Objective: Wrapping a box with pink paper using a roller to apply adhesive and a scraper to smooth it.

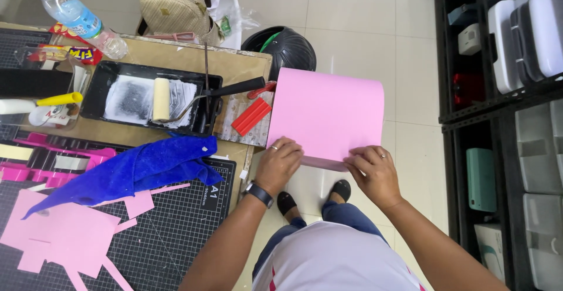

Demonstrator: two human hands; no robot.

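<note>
A large pink sheet of paper (328, 112) is held in the air to the right of the work table, over the tiled floor. My left hand (280, 163) pinches its near left edge, and a watch sits on that wrist. My right hand (374, 172) grips the near right edge, where the paper curls under. Both hands press the bottom edge, which looks folded or rolled toward me.
The wooden table (234, 62) carries a black paint tray (94, 94) with a roller (161, 99), a blue cloth (141, 168), a black cutting mat (176, 226) with pink paper scraps (64, 232), a red tool (251, 116) and a water bottle (73, 15). Black shelving (498, 109) stands at right.
</note>
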